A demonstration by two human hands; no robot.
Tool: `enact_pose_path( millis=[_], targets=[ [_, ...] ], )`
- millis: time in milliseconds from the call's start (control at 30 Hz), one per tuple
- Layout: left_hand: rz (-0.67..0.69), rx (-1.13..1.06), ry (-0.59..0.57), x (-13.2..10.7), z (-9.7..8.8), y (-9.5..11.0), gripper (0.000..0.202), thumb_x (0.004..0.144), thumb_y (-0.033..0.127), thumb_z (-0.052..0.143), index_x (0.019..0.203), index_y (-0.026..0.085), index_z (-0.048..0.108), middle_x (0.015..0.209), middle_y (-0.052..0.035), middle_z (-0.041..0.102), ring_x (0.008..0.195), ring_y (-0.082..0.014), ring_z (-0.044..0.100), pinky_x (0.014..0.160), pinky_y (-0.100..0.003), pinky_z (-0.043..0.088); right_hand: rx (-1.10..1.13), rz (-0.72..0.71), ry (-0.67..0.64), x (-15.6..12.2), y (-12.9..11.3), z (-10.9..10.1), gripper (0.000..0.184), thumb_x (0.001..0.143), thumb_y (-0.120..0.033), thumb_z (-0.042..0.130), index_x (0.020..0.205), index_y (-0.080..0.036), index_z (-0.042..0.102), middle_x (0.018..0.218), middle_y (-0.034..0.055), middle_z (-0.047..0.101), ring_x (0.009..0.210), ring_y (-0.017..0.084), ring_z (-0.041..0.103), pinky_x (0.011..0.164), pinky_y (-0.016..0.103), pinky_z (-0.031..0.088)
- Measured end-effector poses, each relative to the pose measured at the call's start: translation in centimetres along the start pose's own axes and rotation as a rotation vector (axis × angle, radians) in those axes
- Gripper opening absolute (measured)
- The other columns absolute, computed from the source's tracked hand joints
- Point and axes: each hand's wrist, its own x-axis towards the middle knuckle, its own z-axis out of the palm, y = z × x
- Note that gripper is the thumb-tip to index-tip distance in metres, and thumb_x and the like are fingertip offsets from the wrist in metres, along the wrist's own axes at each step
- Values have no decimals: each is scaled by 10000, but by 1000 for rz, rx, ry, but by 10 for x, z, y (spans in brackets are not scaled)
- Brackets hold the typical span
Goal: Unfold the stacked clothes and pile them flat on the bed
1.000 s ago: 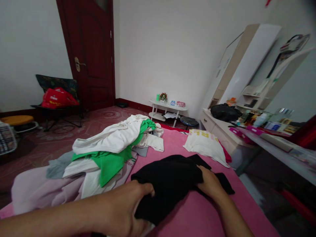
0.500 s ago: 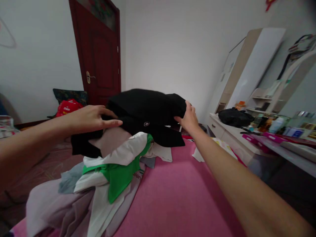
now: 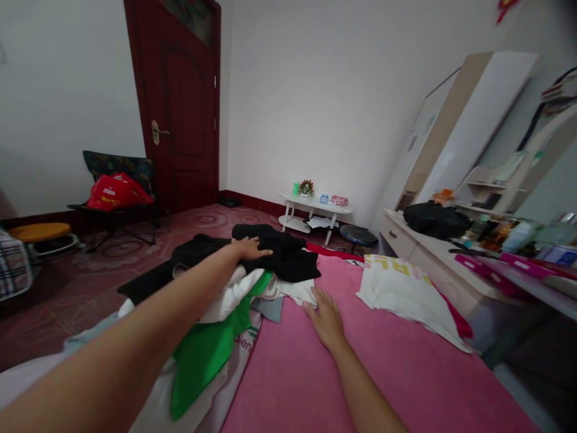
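My left hand (image 3: 250, 248) lies flat with its fingers stretched out on a crumpled black garment (image 3: 288, 255). That garment rests on top of a heap of clothes at the far end of the pink bed cover (image 3: 293, 361). My right hand (image 3: 326, 317) is open, palm down over the cover, its fingertips at the edge of a white garment (image 3: 297, 291). Below the black one, a green and white garment (image 3: 211, 346) hangs over other light clothes. My left forearm hides part of the heap.
A white shirt with yellow lettering (image 3: 396, 291) lies flat on the right of the bed. Beside it stands a white dresser (image 3: 401, 237) with a black bag (image 3: 435, 219) and bottles. Beyond the bed are a low white table (image 3: 315, 206), a round stool (image 3: 358, 236) and a folding chair (image 3: 117, 161).
The black garment, held up between both hands before, now lies on the heap. My left hand has moved right onto it. My right hand has let go and come down nearer the bed.
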Motion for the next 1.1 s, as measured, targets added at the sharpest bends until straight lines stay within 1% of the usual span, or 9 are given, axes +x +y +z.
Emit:
enact_pose_path(
  millis=[133, 300, 400, 467, 567, 700, 833, 967, 1100],
  targets=[
    [-29, -10, -141, 13, 45, 0, 870, 699, 819, 385, 1371, 273, 476, 1488, -112, 358, 1279, -401, 414, 1039, -531, 322, 53, -31, 17, 3, 0, -5, 496, 867, -402, 494, 1315, -192, 534, 1429, 91, 447, 1333, 253, 372, 1113, 414, 239],
    [-5, -41, 1, 4, 41, -4, 883, 782, 783, 269, 1492, 263, 202, 1556, -112, 186, 1356, -360, 317, 1063, -495, 308, 135, -45, 62, -5, -2, -6, 419, 841, -332, 539, 1234, -197, 599, 1364, 91, 520, 1275, 240, 441, 1092, 405, 280],
    [245, -93, 220, -4, 36, -2, 749, 859, 676, 289, 1494, 297, 170, 1583, -41, 58, 1403, -287, 239, 1103, -418, 273, 186, -144, 34, -7, 8, -11, 436, 827, -314, 561, 1245, -196, 589, 1357, 92, 526, 1259, 220, 460, 1076, 376, 313],
    [403, -98, 141, -4, 37, -1, 601, 894, 600, 298, 1432, 336, 346, 1572, 21, 140, 1388, -239, 285, 1112, -364, 265, 167, -194, -2, -5, 28, -23, 440, 820, -321, 574, 1248, -218, 587, 1355, 65, 533, 1249, 190, 473, 1065, 333, 332],
    [423, -97, -57, 4, 43, -2, 523, 904, 549, 308, 1341, 330, 496, 1526, 26, 294, 1333, -228, 387, 1101, -351, 283, -24, 75, 140, -1, 83, -59, 402, 807, -304, 570, 1196, -211, 616, 1351, 59, 536, 1258, 175, 462, 1061, 300, 331],
    [398, -108, -34, 16, 51, -4, 538, 893, 537, 337, 1359, 307, 478, 1514, 3, 320, 1324, -245, 398, 1109, -375, 264, -202, 570, 406, -20, 166, -125, 528, 818, -336, 485, 1255, -42, 520, 1351, 315, 424, 1278, 372, 404, 963, 555, 353],
    [375, -113, -11, 17, 54, -4, 536, 879, 548, 361, 1356, 334, 477, 1509, 12, 332, 1318, -253, 405, 1098, -382, 283, -181, 794, 402, -52, 214, -170, 335, 762, -441, 503, 822, -155, 667, 941, 327, 616, 906, 462, 605, 596, 543, 417],
    [372, -65, 23, 11, 55, 0, 523, 884, 522, 355, 1355, 332, 481, 1506, 7, 339, 1301, -257, 429, 1069, -379, 331, -100, 689, 405, -50, 208, -183, 269, 723, -364, 494, 478, -252, 497, 597, 129, 590, 654, 317, 618, 546, 415, 396],
    [379, 18, 108, 3, 53, 11, 491, 882, 421, 381, 1341, 300, 508, 1499, -35, 353, 1257, -271, 477, 1038, -401, 372, 23, 480, 475, -21, 131, -182, 241, 732, -349, 424, 616, -200, 574, 624, 58, 596, 699, 222, 592, 612, 302, 428]
  ],
)
